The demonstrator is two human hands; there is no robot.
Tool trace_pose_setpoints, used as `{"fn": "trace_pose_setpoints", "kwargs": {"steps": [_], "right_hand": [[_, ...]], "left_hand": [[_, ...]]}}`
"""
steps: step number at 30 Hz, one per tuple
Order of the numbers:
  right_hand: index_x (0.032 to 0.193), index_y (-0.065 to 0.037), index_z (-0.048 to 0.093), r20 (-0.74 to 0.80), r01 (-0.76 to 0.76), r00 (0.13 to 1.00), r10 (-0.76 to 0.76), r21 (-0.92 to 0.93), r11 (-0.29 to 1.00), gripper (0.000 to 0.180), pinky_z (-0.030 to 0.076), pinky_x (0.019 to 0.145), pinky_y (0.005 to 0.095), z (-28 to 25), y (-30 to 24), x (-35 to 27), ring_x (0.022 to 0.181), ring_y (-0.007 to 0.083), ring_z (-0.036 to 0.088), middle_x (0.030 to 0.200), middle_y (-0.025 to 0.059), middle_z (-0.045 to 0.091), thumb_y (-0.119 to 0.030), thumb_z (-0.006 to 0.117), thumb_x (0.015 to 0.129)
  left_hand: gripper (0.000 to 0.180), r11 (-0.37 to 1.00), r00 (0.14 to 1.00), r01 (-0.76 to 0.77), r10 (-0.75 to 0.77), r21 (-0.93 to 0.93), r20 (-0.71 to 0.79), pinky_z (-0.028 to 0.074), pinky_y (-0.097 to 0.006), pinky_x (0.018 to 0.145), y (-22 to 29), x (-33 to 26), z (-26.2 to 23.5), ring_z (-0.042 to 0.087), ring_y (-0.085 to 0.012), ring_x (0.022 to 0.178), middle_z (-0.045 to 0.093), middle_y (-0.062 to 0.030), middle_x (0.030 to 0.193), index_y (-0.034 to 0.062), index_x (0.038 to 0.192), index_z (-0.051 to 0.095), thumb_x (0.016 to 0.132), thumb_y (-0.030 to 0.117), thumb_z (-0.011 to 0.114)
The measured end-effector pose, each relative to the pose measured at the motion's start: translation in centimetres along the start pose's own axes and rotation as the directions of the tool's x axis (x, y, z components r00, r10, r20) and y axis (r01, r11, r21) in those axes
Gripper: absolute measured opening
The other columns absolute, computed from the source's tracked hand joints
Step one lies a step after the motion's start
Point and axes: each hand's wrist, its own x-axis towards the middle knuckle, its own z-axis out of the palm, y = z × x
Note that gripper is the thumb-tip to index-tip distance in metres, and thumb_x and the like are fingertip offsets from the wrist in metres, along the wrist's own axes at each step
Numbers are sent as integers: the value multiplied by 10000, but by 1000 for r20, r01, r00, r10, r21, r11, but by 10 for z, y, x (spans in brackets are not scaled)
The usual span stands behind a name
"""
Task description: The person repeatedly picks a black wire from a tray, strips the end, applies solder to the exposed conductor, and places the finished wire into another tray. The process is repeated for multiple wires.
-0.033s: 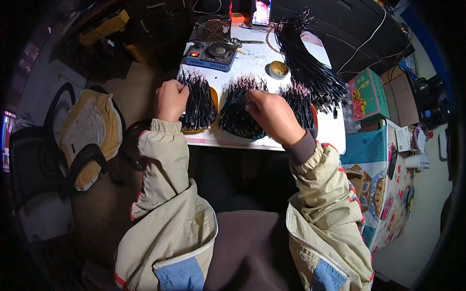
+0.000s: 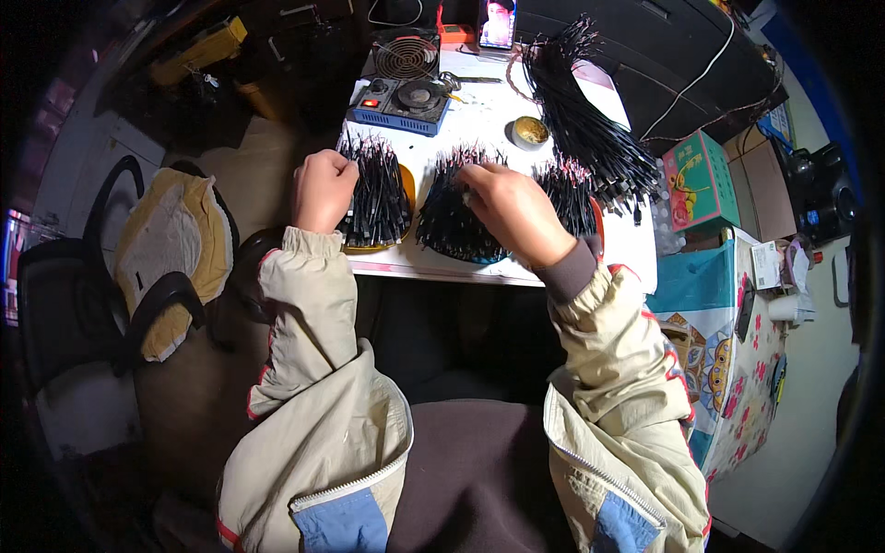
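Three bundles of short black cables with bare reddish wire ends stand on the white table: a left bundle (image 2: pixel 376 194), a middle bundle (image 2: pixel 450 217) and a right bundle (image 2: pixel 573 198). My left hand (image 2: pixel 324 192) is closed at the left edge of the left bundle; its fingers curl inward and hide what they may hold. Over the middle bundle, my right hand (image 2: pixel 516 212) has its thumb and fingers pinched together. What sits between those fingertips is too small to make out. A yellow tray (image 2: pixel 407 192) shows under the left bundle.
A blue soldering pot device (image 2: pixel 401 109) with a fan (image 2: pixel 406 57) behind it stands at the back left. A small round tin (image 2: pixel 529 133) sits mid-table. Long black cables (image 2: pixel 599 138) lie back right, near a phone (image 2: pixel 496 26). A green box (image 2: pixel 702 180) stands to the right.
My right hand has shifted slightly left and up over the middle bundle, its fingers still pinched. My left hand has hardly moved.
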Motion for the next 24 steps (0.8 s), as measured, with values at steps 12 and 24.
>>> {"fn": "trace_pose_setpoints", "kwargs": {"steps": [12, 24], "right_hand": [[949, -112, 692, 188, 551, 830, -525, -143, 822, 207, 532, 764, 336, 18, 32, 25, 927, 229, 585, 911, 28, 605, -111, 567, 784], [1032, -90, 680, 70, 407, 913, -402, -84, 910, 275, 533, 781, 341, 6, 36, -8, 930, 245, 613, 948, 45, 660, -66, 556, 788]], "left_hand": [[116, 385, 954, 251, 57, -888, 295, 502, -253, 746, 20, -61, -15, 630, -158, 848, 643, -122, 1021, -14, 976, 580, 985, 75, 508], [129, 967, 958, -124, 175, -221, 228, 498, -436, 690, 37, -47, 51, 639, -400, 796, 658, -204, 803, -16, 864, 598, 855, 113, 605]]}}
